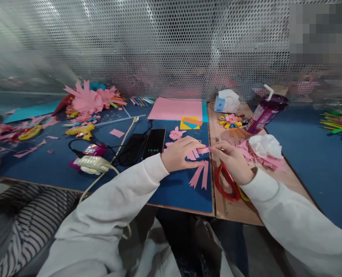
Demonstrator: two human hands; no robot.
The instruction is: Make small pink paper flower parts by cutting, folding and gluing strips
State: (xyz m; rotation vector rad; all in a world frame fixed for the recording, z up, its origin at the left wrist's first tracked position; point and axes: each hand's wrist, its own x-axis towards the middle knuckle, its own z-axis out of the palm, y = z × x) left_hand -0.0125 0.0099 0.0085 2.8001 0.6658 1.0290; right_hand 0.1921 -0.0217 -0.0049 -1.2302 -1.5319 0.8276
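A short pink paper strip (203, 150) stretches between my two hands above the front of the table. My left hand (179, 154) holds its left end at the fingers, with the thumb lower and apart. The fingertips of my right hand (233, 161) pinch the other end. Cut pink strips with notched ends (200, 175) lie just below my left hand. Behind it sits a small pink paper flower (176, 133). Scissors with red handles (228, 186) lie beneath my right hand, which partly covers them.
A phone (154, 141), a power strip (91, 164) with cables and a yellow glue gun (82, 131) lie to the left. Pink sheets (175, 109) lie behind. A purple bottle (265, 112), tissue box (227, 102) and crumpled tissue (265, 146) stand right. Another person's striped sleeve (34, 215) is at left.
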